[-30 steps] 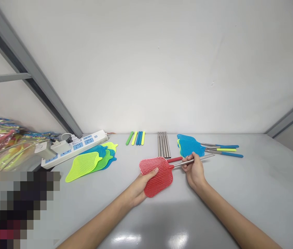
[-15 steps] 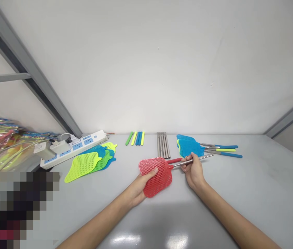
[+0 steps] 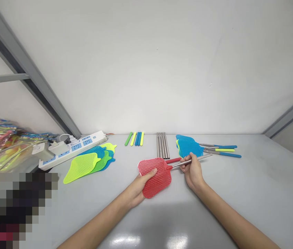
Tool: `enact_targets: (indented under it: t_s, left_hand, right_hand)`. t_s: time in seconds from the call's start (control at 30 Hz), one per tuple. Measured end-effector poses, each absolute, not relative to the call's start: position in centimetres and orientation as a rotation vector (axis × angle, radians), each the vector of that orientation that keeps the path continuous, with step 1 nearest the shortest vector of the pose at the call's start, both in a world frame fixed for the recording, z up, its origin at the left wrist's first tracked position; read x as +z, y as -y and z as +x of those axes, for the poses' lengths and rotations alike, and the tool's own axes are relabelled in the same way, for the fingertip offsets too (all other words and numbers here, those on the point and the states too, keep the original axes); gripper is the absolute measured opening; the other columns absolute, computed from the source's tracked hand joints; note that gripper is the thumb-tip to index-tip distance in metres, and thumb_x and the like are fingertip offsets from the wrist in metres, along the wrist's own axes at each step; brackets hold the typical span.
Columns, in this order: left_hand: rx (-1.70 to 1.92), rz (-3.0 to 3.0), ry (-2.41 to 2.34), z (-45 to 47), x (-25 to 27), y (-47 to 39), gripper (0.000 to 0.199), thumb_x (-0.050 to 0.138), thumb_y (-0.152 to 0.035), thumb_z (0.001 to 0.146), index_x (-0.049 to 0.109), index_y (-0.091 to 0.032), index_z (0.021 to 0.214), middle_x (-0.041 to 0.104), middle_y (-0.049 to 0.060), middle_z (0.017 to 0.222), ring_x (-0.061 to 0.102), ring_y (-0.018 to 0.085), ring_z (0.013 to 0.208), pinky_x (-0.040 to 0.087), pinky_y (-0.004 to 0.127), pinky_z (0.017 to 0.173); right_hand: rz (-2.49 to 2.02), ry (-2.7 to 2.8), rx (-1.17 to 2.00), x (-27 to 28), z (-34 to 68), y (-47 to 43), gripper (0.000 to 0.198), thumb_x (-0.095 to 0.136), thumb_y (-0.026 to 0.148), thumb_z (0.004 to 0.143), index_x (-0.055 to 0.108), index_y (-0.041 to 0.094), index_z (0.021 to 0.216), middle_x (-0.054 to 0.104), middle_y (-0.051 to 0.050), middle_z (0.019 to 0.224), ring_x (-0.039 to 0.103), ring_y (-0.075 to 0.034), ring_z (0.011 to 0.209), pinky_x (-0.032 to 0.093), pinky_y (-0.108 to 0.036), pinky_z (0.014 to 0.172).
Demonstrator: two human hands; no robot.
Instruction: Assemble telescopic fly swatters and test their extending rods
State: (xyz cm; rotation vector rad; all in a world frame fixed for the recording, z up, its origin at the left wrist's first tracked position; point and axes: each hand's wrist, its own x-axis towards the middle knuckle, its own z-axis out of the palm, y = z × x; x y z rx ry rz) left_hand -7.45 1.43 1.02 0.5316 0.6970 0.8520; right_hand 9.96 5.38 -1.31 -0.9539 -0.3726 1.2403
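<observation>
While the left hand (image 3: pixel 136 192) pinches a red perforated plastic swatter head (image 3: pixel 159 184), thumb on top, the right hand (image 3: pixel 193 173) has its fingers closed around a slim silver metal rod (image 3: pixel 205 157) meeting the head's neck. Both pieces are over the grey tabletop (image 3: pixel 265 186), mid-view. Just beyond: red cylindrical handle (image 3: pixel 173 160), row of silver metal tubes (image 3: pixel 163 146). Perforated blue plastic swatter heads (image 3: pixel 190 148) sit near the right hand.

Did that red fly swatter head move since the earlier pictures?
No: judged against the row of metal tubes, the red fly swatter head, in the left hand, keeps its place; the whole view just shifted slightly.
</observation>
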Motion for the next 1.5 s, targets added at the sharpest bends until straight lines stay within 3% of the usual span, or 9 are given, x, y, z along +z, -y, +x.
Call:
enact_targets:
  t_s: [0.77, 0.97, 1.5]
  left_hand:
    - [0.839, 0.513, -0.817, -7.7, 1.0, -1.6, 0.043, 0.057, -0.028, 0.070, 0.049, -0.012, 0.109, 0.057, 0.014, 0.106, 0.056, 0.024, 0.092, 0.045, 0.034, 0.080]
    - [0.831, 0.495, -0.848, -8.0, -0.2, -1.6, 0.042, 0.057, -0.030, 0.070, 0.051, -0.009, 0.105, 0.060, 0.015, 0.097, 0.060, 0.023, 0.082, 0.047, 0.034, 0.074]
    - [0.808, 0.450, -0.839, -8.0, 1.0, -1.6, 0.040, 0.058, -0.029, 0.069, 0.052, -0.012, 0.105, 0.057, 0.014, 0.105, 0.056, 0.024, 0.092, 0.045, 0.035, 0.079]
  right_hand:
    - [-0.888, 0.386, 1.222, -1.5, 8.8, -4.4, 0.029, 0.041, 0.039, 0.075, 0.037, 0.018, 0.056, 0.045, 0.004, 0.045, 0.036, -0.005, 0.034, 0.025, -0.018, 0.034]
    - [-0.926, 0.342, 1.204, -1.9, 8.5, -4.2, 0.032, 0.042, 0.039, 0.075, 0.037, 0.017, 0.053, 0.045, 0.004, 0.045, 0.036, -0.005, 0.034, 0.026, -0.018, 0.034]
    - [-0.930, 0.382, 1.189, -1.9, 7.9, -3.9, 0.031, 0.041, 0.038, 0.076, 0.038, 0.017, 0.053, 0.044, 0.005, 0.047, 0.035, -0.005, 0.033, 0.025, -0.020, 0.034]
